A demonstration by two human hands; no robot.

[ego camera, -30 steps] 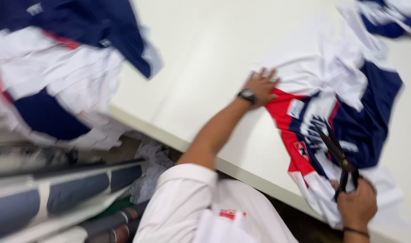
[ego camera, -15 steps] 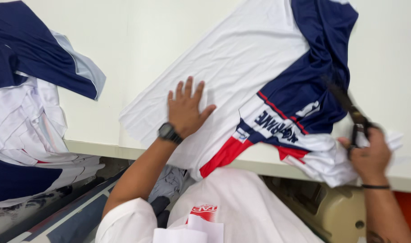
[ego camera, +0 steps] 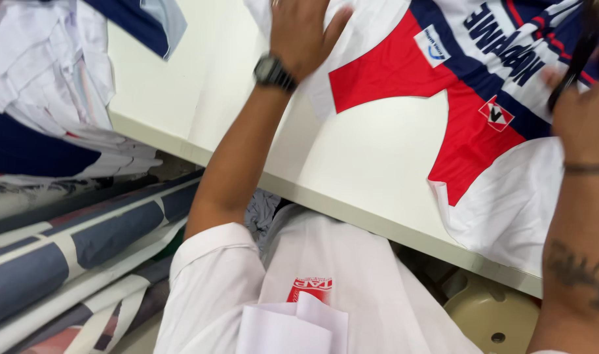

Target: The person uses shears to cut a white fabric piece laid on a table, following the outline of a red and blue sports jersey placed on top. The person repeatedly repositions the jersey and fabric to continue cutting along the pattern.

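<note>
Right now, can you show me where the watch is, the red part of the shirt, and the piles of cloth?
watch (ego camera: pixel 271 71): head view, on the dark watch face at the left wrist.
red part of the shirt (ego camera: pixel 466 137): head view, on the red panel's lower leg.
piles of cloth (ego camera: pixel 47 98): head view, on the white folds at left.

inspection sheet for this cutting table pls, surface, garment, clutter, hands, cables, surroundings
surface: pale flat table, near edge running diagonally.
job's things: red, white and navy printed fabric jersey panel spread flat, one corner overhanging the table edge; dark scissors, partly hidden.
clutter: heap of white and navy fabric pieces at the table's left end.
hands: left hand, black wristwatch on it, pressed flat on the panel; right hand on the scissors, grip blurred.
cables: nothing seen.
surroundings: grey-blue and white striped fabric rolls below the table; beige round stool.
</note>
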